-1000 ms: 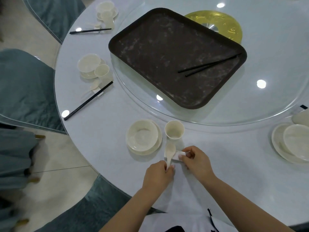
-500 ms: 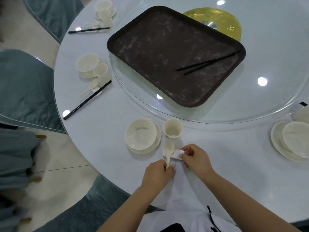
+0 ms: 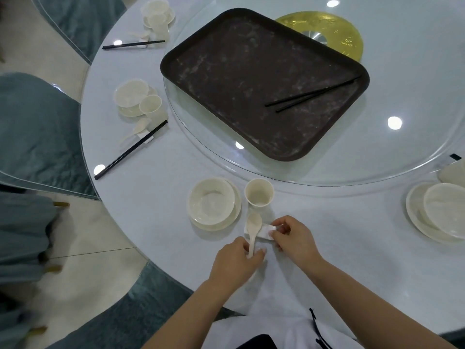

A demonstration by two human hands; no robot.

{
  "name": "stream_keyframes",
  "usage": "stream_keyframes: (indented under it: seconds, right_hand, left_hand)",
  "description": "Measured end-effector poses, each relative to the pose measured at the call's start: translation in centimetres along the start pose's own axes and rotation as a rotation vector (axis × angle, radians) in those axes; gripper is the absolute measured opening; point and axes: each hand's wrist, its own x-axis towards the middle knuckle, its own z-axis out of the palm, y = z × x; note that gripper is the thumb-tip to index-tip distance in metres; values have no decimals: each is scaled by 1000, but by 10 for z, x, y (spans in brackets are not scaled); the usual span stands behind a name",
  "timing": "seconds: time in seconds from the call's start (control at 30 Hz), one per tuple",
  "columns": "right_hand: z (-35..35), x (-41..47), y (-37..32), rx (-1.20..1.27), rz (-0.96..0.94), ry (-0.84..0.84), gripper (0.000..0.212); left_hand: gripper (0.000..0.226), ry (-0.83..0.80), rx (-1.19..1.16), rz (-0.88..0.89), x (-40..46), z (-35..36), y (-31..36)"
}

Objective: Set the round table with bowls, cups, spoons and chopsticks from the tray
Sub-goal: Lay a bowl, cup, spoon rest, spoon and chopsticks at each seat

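- Little has moved since the earlier frames: both hands stay at the same place setting, and the spoon's handle has barely shifted on its rest.
- Left hand pinches the handle end of the spoon between thumb and fingers; the spoon's bowl lies ahead of that hand, propped over the white rest.
- Right hand, just beside the left, grips the rest's right end with curled fingers.
- Risk, as I judge it: the rest is small and light, so a nudge from either hand could skew it or tip the spoon off; a sweep forward could knock the cup standing just beyond the spoon.
- Left of the cup, near the left hand's far side, sits the bowl on its saucer.
- Well beyond both hands, the tray on the glass turntable holds the last chopsticks; reaching them means passing over the cup.
- Further left lie two finished settings; to the right, another bowl.
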Motion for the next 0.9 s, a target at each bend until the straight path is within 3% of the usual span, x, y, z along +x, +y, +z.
stream_keyframes:
  seconds: [0.17, 0.3, 0.5, 0.63, 0.9]
  right_hand:
    - [-9, 5, -4, -40, 3, -32, 11]
    - [-25, 12, -10, 43, 8, 41, 10]
    - [-64, 31, -39, 258, -9, 179, 8]
    - [-88, 40, -67, 325, -35, 200, 10]
    - [-117, 51, -79, 495, 47, 247, 10]
  left_hand:
    - [61, 14, 96, 12, 0, -22, 2]
    - [46, 249, 221, 249, -6, -50, 17]
    - [28, 403, -74, 374, 10, -97, 65]
    - [20, 388, -97, 379, 44, -112, 98]
    - [22, 472, -65, 573, 138, -114, 169]
